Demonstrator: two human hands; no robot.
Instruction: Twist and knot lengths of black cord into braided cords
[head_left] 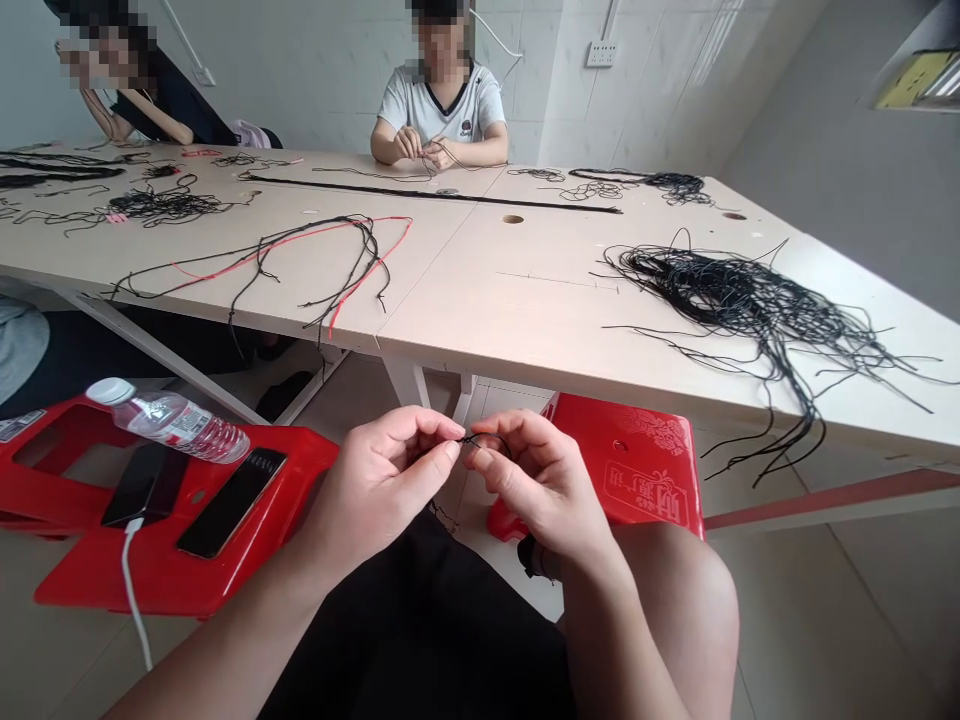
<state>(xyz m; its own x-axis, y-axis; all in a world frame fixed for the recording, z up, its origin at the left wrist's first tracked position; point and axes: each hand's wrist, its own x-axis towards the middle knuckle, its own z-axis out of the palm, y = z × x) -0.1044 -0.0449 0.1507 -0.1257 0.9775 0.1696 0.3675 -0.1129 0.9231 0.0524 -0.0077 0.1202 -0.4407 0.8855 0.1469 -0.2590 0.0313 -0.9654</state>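
Above my lap, just short of the table edge, a thin black cord (471, 439) runs between both hands. My left hand (394, 470) is closed, pinching the cord between thumb and forefinger. Close beside it, my right hand (536, 480) is also closed in a pinch, with a small loop of the cord curving by its fingertips. The cord looks twisted or knotted between the fingertips, though its exact form is too small to tell. Part of a black strand hangs below, partly hidden behind my hands.
A large bundle of black cords (720, 290) lies right on the table (480, 300); black and red cords (360, 230) lie left. Red stools (300, 460) stand below, one bearing a bottle (180, 420) and a phone (232, 500). Across sits a person (442, 110) handling cord; another person (165, 95) sits left.
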